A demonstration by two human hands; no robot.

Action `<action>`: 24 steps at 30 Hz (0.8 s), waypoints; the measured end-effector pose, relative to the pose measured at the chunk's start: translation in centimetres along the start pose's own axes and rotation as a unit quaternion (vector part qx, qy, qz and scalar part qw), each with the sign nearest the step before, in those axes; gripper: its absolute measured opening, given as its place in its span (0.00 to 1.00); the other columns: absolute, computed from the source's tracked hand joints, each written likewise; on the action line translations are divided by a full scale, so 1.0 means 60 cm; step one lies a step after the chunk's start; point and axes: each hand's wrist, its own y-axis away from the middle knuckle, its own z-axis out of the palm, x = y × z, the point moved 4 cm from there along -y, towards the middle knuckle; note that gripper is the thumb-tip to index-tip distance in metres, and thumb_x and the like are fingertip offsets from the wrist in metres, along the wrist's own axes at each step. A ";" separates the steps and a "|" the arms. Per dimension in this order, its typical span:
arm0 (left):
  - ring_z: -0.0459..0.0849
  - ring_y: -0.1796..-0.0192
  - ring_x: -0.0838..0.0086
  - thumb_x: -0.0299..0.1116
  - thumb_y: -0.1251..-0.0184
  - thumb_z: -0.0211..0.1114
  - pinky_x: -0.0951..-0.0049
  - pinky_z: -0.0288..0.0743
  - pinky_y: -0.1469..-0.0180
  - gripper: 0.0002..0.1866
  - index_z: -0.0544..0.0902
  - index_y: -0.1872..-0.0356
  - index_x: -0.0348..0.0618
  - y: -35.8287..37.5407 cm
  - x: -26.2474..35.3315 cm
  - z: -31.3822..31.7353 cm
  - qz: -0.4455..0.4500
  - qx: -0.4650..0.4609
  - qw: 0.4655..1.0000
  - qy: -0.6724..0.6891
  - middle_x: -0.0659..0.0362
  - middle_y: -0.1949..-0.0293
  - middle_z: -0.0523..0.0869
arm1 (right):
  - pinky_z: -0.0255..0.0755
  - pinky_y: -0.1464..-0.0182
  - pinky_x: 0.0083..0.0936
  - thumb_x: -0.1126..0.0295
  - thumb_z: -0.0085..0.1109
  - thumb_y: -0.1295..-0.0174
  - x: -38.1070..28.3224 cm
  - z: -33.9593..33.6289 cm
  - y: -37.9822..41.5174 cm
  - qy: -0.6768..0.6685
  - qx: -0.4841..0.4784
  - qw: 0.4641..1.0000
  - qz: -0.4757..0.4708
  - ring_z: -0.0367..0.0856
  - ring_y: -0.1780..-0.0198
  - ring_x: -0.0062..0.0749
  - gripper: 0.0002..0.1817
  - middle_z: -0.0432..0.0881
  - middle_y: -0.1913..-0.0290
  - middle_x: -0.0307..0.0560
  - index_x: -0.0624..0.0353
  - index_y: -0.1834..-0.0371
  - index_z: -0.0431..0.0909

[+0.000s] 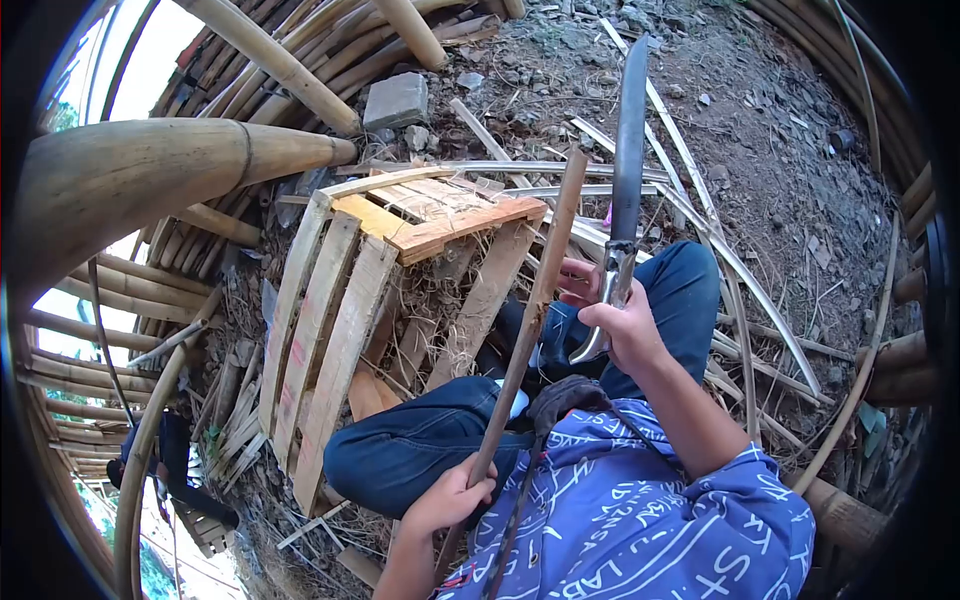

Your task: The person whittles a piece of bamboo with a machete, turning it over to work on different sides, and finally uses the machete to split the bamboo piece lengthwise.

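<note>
Your right hand grips the knife, blade pointing far and up, while your left hand is wrapped round the near end of the bamboo strip, which slants far-right beside the blade.

White lettering "LAB" on blue shirt

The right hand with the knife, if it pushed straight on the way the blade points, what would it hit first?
Probably the thin split bamboo strips lying across the ground beyond the right hand and its long knife; past them only bare dirt shows. Depth is hard to judge here.
</note>
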 end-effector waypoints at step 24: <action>0.60 0.81 0.86 0.34 0.29 0.54 0.83 0.55 0.79 0.08 0.66 0.69 0.49 -0.169 0.105 0.012 0.036 -0.132 0.953 0.269 0.69 0.79 0.64 | 0.57 0.75 0.18 0.68 0.69 0.46 -0.049 -0.045 0.059 0.375 0.026 0.925 0.062 0.60 0.77 0.15 0.12 0.69 0.78 0.33 0.60 0.68 0.74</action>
